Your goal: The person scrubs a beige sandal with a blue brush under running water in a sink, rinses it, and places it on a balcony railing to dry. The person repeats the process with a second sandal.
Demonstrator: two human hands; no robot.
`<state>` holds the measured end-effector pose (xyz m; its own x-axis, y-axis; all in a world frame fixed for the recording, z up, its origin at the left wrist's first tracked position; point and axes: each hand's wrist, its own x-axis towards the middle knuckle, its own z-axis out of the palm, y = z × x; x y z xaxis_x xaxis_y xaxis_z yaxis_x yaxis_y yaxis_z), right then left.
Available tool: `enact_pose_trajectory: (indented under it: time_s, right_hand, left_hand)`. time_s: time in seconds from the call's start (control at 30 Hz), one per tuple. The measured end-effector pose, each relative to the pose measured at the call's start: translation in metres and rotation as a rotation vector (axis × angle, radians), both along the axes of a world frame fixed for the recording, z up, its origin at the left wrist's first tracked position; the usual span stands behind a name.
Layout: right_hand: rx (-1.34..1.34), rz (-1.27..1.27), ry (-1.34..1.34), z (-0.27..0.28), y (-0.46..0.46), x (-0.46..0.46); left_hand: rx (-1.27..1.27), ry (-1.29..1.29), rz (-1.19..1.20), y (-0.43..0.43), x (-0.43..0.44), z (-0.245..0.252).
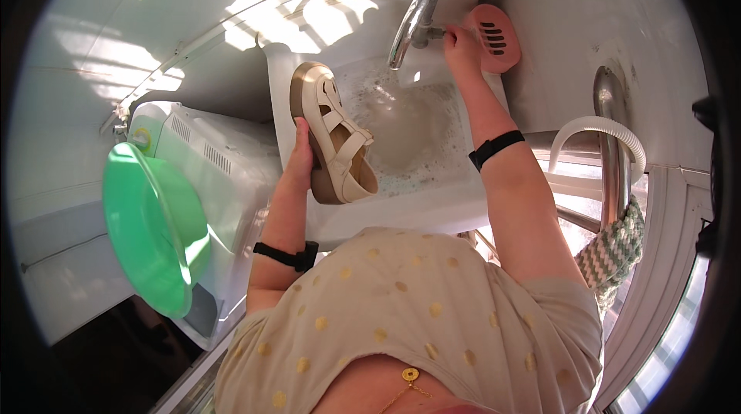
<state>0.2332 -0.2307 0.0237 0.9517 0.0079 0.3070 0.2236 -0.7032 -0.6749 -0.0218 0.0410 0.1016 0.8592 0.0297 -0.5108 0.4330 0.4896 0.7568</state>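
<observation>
My left hand point(300, 156) grips a cream strapped shoe point(331, 144) by its brown sole side, tilted above the left part of a white sink point(382, 214). Its toe points away from me, and the straps and opening face right. At the back of the sink, my right hand point(463, 50) has its fingers closed on the handle point(435, 34) of a chrome tap point(414, 20). Cloudy water with suds point(411, 124) lies in the sink below the spout. Whether any water runs from the spout cannot be made out.
A pink slotted soap dish point(496, 38) sits at the sink's back right corner. To the left, a green plastic basin point(156, 234) leans by a white appliance point(231, 130). A metal pipe point(613, 182), a white corrugated hose point(602, 124) and a knitted cloth point(615, 252) are at right.
</observation>
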Motion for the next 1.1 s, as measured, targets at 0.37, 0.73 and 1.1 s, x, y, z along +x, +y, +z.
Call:
enact_pose_trajectory:
  time_s: [0.37,0.73,1.1]
  right_hand:
    - [1.832,0.145,1.125,0.056,0.069,-0.144]
    - [1.723,0.141,1.096,0.116,0.129,-0.120]
    - [0.767,0.674,1.005,0.076,0.093,-0.165]
  left_hand:
    - [0.331,0.020,-0.004,0.015,-0.010,-0.006]
    - [0.940,-0.158,-0.214,-0.020,-0.007,0.035]
    - [1.213,-0.147,-0.199,0.006,0.044,0.057]
